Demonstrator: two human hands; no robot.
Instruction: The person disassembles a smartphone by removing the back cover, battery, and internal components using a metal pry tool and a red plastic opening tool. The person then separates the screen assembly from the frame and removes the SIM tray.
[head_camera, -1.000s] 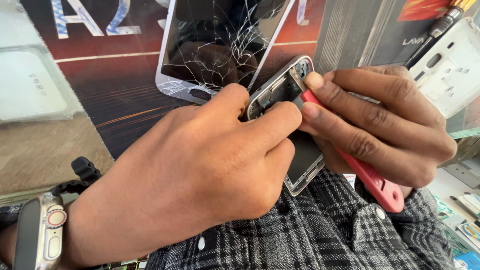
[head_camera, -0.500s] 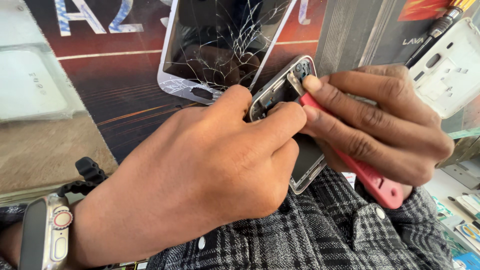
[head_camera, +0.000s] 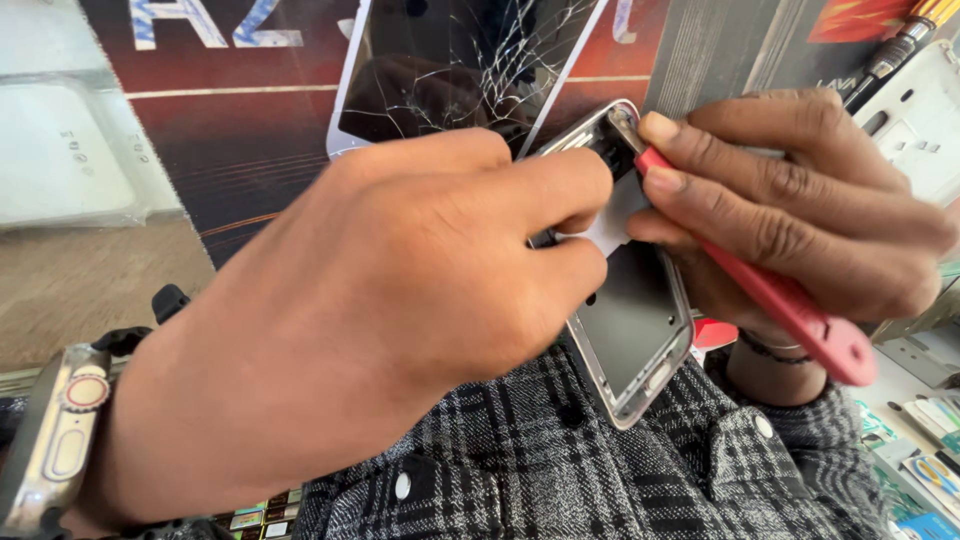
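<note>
A: Two hands on it. Left hand (head_camera: 400, 300) pinches the opened phone frame (head_camera: 630, 300) at its upper end; right hand (head_camera: 800, 210) grips a red pry tool (head_camera: 760, 295), tip at the top corner.

B: Axis?

A: Frame runs upper-left to lower-right, btwn both hands, above the plaid shirt (head_camera: 620, 470). Cracked screen panel (head_camera: 460, 60) just behind.

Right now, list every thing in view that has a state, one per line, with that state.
Left hand: pinching a part inside the phone frame.
Right hand: gripping the red tool.
Phone frame: opened, insides bare, held tilted between the hands.
Red tool: tip set at the frame's top corner.
Screen panel: glass cracked, lying apart behind the hands.
Wristwatch: strapped on the left wrist.
</note>
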